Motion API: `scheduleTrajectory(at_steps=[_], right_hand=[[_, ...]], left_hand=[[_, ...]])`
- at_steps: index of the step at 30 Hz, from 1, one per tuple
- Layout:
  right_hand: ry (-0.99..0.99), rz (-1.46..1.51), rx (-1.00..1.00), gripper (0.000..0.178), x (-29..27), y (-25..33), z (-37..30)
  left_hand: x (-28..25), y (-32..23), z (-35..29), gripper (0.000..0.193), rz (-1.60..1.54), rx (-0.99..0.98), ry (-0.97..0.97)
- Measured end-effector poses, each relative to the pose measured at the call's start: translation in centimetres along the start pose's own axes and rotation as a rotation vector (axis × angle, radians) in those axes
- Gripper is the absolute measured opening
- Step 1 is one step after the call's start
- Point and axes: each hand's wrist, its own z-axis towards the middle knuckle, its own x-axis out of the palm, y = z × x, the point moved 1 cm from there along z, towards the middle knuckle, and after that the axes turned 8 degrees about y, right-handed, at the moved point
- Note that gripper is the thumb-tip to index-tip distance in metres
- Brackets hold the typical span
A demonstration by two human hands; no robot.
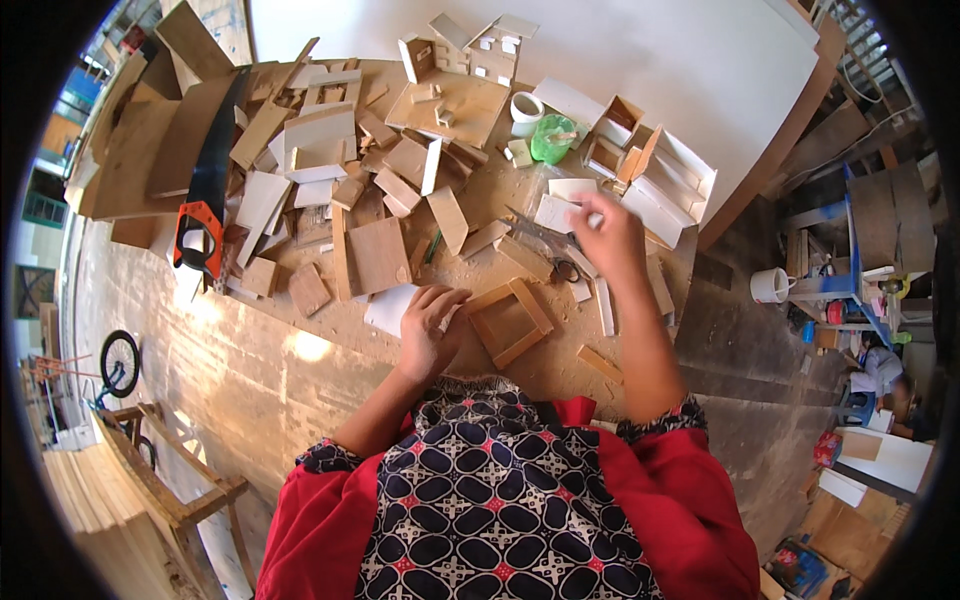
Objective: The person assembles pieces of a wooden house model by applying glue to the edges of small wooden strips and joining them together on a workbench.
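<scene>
A small rectangular wooden frame lies tilted at the near edge of the workbench. My left hand is closed at its left corner, with curled fingers partly hiding the wood there. My right hand is raised over the right part of the bench, thumb and fingertips pinched together. Whatever the pinch holds is too small or blurred to make out. Below that hand lie dark-handled scissors with blades pointing away to the left, beside white-faced pieces. A white sheet lies partly under my left hand.
Wood offcuts pile up across the left and middle. An orange-handled saw leans at the left. Farther back stand a miniature wooden house, a white cup, a green bag and open boxes. Another person sits far right.
</scene>
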Motion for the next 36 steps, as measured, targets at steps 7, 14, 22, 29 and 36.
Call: scheduleTrajectory(at_steps=[7, 14, 22, 29, 36], right_hand=[[-0.142, -0.268, -0.018, 0.036, 0.2, -0.1, 8.1], [-0.068, -0.292, -0.111, 0.029, 1.2, -1.8, 10.3], [-0.134, -0.399, -0.039, 0.038, 1.4, -0.7, 9.7], [-0.272, -0.348, -0.031, 0.035, 1.1, -0.1, 10.5], [-0.243, -0.327, -0.194, 0.016, 1.1, -1.8, 11.5]], left_hand=[[-0.9, -0.5, 0.0, 0.019, -0.013, 0.001, -0.046], [-2.7, 0.1, -0.7, 0.018, 0.026, -0.028, -0.121], [-1.6, -1.3, 0.7, 0.023, 0.062, 0.114, -0.023], [1.0, -3.4, 3.1, 0.032, 0.114, 0.37, 0.238], [3.6, -3.8, 3.9, 0.025, 0.299, 0.502, 0.525]])
